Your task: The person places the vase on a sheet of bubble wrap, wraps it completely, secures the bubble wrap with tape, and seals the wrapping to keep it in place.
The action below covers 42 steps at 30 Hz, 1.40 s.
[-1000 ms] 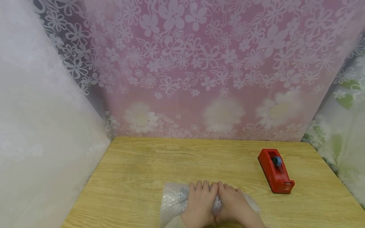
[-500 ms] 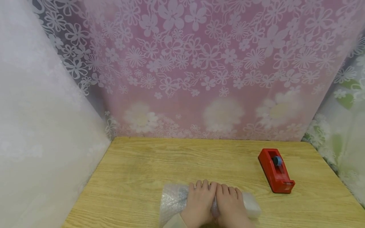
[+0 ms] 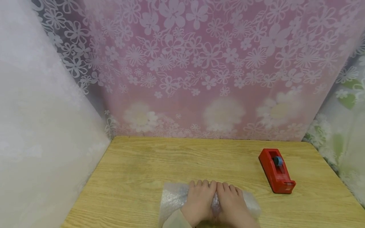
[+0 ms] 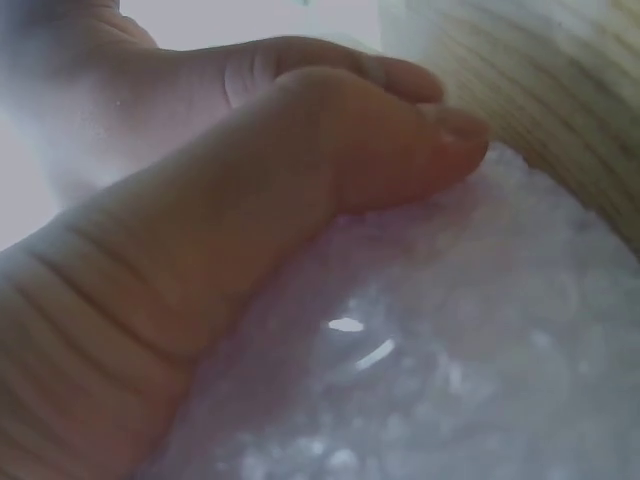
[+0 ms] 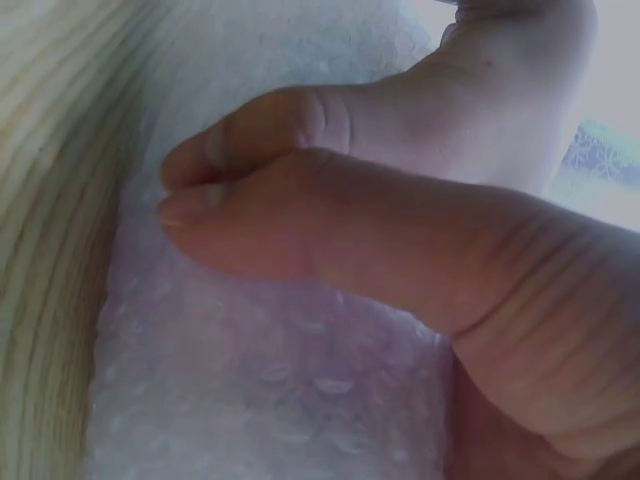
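A bundle wrapped in clear bubble wrap [image 3: 172,199] lies crosswise near the front edge of the wooden table [image 3: 142,164]. Both hands lie side by side on top of it, fingers curled over its far side. My left hand [image 3: 199,198] covers the middle, with its thumb [image 4: 400,150] pressed into the wrap [image 4: 450,380]. To its right, my right hand [image 3: 232,202] grips the bundle, and its thumb [image 5: 260,230] lies on the wrap [image 5: 260,390]. Whatever is inside the wrap is hidden.
A red tape dispenser [image 3: 276,171] with a blue-cored roll stands at the right of the table, beyond my right hand. Flowered curtains [image 3: 199,69] close off the back and both sides. A light sleeve [image 3: 175,221] shows at my left wrist.
Both hands have stayed on the bundle and shifted only slightly. My right hand drew back a little, and more of the bundle's right end shows.
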{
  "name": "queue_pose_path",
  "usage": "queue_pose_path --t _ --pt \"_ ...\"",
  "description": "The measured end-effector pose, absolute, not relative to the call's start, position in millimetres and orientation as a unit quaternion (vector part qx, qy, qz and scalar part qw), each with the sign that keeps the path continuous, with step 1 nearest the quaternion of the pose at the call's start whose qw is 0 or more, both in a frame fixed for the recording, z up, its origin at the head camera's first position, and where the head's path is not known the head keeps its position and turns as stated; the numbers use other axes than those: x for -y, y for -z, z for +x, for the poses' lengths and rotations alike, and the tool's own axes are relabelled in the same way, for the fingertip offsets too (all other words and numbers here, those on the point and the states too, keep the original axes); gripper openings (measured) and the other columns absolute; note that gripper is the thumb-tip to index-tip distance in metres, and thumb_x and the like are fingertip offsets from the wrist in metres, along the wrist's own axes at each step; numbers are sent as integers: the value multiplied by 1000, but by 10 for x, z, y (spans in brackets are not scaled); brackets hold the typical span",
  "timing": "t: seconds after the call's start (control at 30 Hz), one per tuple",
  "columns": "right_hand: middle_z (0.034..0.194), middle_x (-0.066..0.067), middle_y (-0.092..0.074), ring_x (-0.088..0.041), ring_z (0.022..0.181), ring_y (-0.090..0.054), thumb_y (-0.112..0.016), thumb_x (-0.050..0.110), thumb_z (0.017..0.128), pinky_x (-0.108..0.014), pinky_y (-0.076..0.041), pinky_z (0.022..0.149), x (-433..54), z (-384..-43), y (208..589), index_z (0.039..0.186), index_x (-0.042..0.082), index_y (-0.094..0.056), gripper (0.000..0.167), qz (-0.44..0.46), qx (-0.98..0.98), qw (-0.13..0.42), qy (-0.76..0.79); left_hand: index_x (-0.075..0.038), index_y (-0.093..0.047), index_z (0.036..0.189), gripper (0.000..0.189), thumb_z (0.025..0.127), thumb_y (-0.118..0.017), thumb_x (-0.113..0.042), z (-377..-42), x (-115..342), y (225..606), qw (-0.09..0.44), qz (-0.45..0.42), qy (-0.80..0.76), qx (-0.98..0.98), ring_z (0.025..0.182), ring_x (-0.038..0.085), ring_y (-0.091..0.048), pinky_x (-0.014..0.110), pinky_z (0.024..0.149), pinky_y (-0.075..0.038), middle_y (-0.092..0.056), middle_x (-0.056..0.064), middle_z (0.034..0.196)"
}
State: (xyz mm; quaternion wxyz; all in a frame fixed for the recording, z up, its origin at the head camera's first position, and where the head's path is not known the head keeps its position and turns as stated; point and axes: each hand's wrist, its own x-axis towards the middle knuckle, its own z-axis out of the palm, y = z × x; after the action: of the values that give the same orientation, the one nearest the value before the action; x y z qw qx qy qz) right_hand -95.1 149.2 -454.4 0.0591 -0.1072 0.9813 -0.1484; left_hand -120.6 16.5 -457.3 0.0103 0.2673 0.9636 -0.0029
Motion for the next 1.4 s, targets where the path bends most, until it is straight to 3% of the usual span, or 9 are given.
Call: queue_pose_path --t 0.2,0.53,0.77,0.87,1.13,1.4 --pt "120 -14 -59 -40 112 -54 -89 60 52 -66 -38 93 -1536 -997 4538 126 5 -55 98 -126 -977 58 163 -25 -54 114 88 44 -93 -60 -1236 -181 4548 29 260 -3 -965 77 14 -54 36 69 -41 -60 -5 92" --pt "123 -12 -61 -41 112 -56 -89 65 48 -66 -39 92 -1554 -995 4539 127 6 -56 104 -122 -978 57 158 -25 -53 126 99 44 -90 -65 -1169 -189 4518 21 245 34 -969 87 19 -59 40 76 -44 -63 -3 103" --pt "123 -10 -60 -38 110 -57 -92 61 46 -66 -39 91 -1568 -1007 4546 126 9 -56 102 -114 -978 60 162 -19 -49 136 108 48 -88 -68 -1084 -208 4467 2 238 59 -970 105 28 -60 56 94 -42 -64 4 118" --pt "123 -11 -60 -39 109 -57 -92 60 46 -66 -39 91 -1571 -1006 4545 127 8 -56 103 -113 -978 61 163 -18 -48 137 109 49 -86 -71 -1069 -207 4476 -4 243 65 -968 109 30 -59 59 96 -41 -63 6 120" --pt "124 -13 -60 -41 112 -56 -93 57 46 -67 -38 92 -1558 -1028 4530 129 5 -56 104 -112 -979 67 159 -23 -50 130 102 47 -89 -66 -1139 -161 4543 -3 253 30 -967 100 23 -58 51 92 -42 -62 0 111" --pt "121 -12 -60 -41 110 -56 -95 51 45 -67 -37 91 -1546 -1036 4534 125 8 -56 98 -105 -979 69 162 -26 -50 140 100 56 -86 -67 -1284 82 4436 56 318 -51 -945 110 22 -58 49 93 -45 -61 -4 121"
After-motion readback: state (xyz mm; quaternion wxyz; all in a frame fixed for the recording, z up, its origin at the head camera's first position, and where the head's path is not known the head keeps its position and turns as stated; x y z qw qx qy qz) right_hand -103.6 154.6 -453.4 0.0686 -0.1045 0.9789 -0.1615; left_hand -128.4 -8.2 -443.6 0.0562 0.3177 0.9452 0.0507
